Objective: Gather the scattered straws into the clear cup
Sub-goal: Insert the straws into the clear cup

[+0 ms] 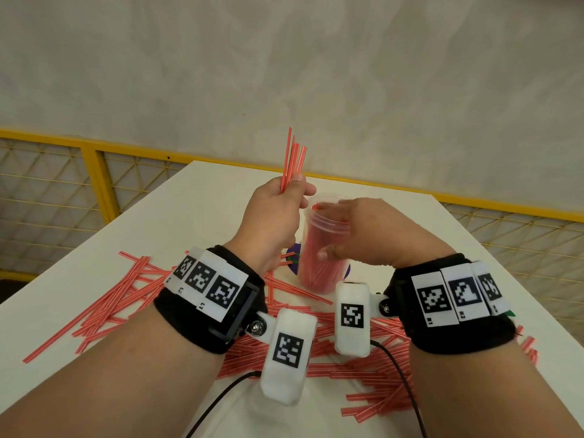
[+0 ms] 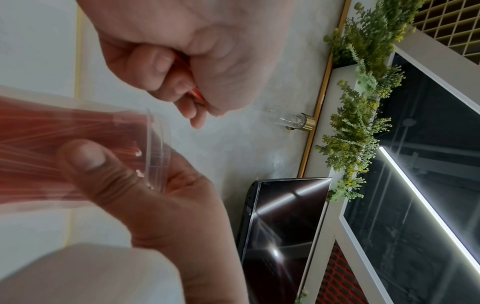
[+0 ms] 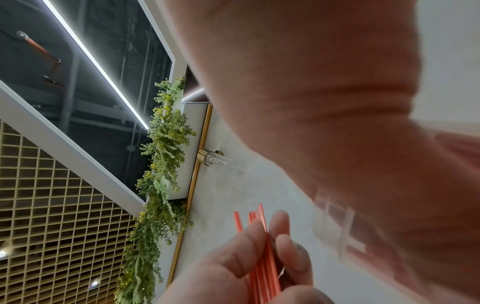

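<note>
Two hands work above the surface [image 1: 196,213]. The left hand [image 1: 275,213] grips a small bundle of red straws [image 1: 292,159], fingers curled round it, ends pointing up, just left of the cup rim. The right hand [image 1: 363,232] wraps the clear cup [image 1: 319,248], thumb on its near side. The cup stands on the surface, tilted slightly and packed with red straws. Many loose straws [image 1: 126,298] lie scattered on the surface beneath both wrists.
</note>
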`<action>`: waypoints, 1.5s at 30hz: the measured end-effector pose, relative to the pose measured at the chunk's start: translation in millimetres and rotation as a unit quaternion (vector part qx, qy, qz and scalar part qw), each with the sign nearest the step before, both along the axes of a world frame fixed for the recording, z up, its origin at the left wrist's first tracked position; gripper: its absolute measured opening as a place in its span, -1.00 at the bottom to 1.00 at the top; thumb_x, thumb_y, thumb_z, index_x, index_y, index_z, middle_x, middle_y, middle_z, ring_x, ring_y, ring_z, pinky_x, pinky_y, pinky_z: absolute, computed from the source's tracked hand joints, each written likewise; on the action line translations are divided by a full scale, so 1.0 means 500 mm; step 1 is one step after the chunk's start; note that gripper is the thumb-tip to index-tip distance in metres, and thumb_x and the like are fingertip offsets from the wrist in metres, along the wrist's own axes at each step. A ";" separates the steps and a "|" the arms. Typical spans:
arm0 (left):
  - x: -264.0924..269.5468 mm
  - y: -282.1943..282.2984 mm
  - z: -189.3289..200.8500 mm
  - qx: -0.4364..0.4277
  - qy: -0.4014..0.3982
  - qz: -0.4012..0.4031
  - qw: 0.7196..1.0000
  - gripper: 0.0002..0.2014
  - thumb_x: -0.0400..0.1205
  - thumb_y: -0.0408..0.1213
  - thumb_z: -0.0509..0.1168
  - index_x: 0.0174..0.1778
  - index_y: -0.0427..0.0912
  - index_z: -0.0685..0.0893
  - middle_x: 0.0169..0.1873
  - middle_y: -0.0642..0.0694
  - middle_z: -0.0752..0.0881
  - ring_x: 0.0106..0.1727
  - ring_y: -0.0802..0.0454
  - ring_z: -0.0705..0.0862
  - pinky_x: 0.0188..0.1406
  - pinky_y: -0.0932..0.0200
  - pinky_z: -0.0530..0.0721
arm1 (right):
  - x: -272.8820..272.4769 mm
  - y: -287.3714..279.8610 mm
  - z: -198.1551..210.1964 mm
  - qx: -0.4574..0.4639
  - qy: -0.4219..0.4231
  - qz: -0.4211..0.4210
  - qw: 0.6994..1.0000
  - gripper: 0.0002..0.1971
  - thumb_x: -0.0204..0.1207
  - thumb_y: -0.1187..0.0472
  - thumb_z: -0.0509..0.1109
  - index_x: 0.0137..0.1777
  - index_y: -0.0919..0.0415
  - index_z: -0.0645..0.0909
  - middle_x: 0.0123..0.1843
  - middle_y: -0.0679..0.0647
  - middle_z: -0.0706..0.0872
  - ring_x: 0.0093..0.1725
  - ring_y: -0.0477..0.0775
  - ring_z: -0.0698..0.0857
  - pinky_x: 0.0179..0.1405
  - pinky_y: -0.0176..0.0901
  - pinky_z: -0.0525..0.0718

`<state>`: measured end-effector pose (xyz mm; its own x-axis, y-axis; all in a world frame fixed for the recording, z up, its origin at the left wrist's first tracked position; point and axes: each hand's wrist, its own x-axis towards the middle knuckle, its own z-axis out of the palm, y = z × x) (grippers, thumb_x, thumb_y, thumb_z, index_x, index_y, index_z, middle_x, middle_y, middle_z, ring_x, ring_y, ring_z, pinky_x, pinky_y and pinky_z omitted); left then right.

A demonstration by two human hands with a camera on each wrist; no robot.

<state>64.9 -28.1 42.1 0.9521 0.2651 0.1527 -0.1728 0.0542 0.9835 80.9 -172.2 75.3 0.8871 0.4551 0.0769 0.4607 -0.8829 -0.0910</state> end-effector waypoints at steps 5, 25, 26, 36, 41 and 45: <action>0.000 0.001 0.001 0.002 0.003 -0.003 1.000 -0.68 0.74 0.05 0.14 -0.16 0.05 0.72 -0.23 0.03 0.61 -0.61 0.22 0.41 -0.71 0.35 0.32 | -0.006 -0.019 0.022 0.127 -0.058 -0.027 0.990 -0.57 0.22 -0.07 0.66 0.11 -0.09 0.77 0.14 -0.13 0.78 0.12 -0.04 0.68 0.22 -0.06 0.56; -0.014 -0.010 0.005 -0.103 0.002 -0.163 0.981 -0.53 0.70 0.15 0.09 -0.22 -0.15 0.65 -0.54 0.04 0.46 -0.60 0.17 0.23 -0.73 0.38 0.16 | 0.004 -0.025 0.024 0.356 -0.111 -0.009 0.928 -0.88 0.57 0.09 0.43 0.07 -0.04 0.71 -0.28 -0.25 0.70 -0.23 -0.27 0.72 -0.29 -0.56 0.52; -0.015 -0.011 0.005 -0.100 0.003 -0.168 0.981 -0.53 0.70 0.16 0.09 -0.23 -0.15 0.65 -0.54 0.04 0.46 -0.60 0.17 0.24 -0.73 0.37 0.16 | 0.005 -0.023 0.023 0.376 -0.107 -0.007 0.920 -0.85 0.58 0.10 0.42 0.13 -0.03 0.69 -0.25 -0.21 0.73 -0.23 -0.23 0.73 -0.23 -0.45 0.57; -0.022 -0.017 -0.001 -0.017 0.021 -0.241 0.970 -0.52 0.59 0.26 0.12 -0.29 -0.11 0.58 -0.59 0.06 0.41 -0.65 0.17 0.31 -0.74 0.41 0.23 | -0.004 -0.004 0.023 0.515 -0.025 0.035 0.856 -0.67 0.62 0.21 0.38 0.37 0.03 0.55 -0.42 -0.10 0.73 -0.48 -0.17 0.70 -0.29 -0.20 0.66; -0.024 -0.011 -0.003 0.030 0.021 -0.262 0.964 -0.51 0.47 0.37 0.10 -0.37 -0.01 0.56 -0.59 0.08 0.39 -0.67 0.14 0.36 -0.68 0.39 0.24 | -0.012 0.001 0.031 0.546 -0.018 0.056 0.836 -0.86 0.60 0.23 0.41 0.13 0.09 0.62 -0.47 -0.01 0.69 -0.50 -0.05 0.68 -0.39 -0.14 0.73; -0.026 -0.007 0.000 0.041 0.027 -0.294 0.955 -0.49 0.43 0.40 0.10 -0.39 -0.02 0.54 -0.59 0.07 0.36 -0.66 0.15 0.29 -0.66 0.41 0.19 | -0.014 0.002 0.031 0.545 -0.027 0.067 0.835 -0.93 0.61 0.20 0.40 -0.01 0.11 0.55 -0.45 0.06 0.65 -0.56 0.02 0.62 -0.50 -0.14 0.62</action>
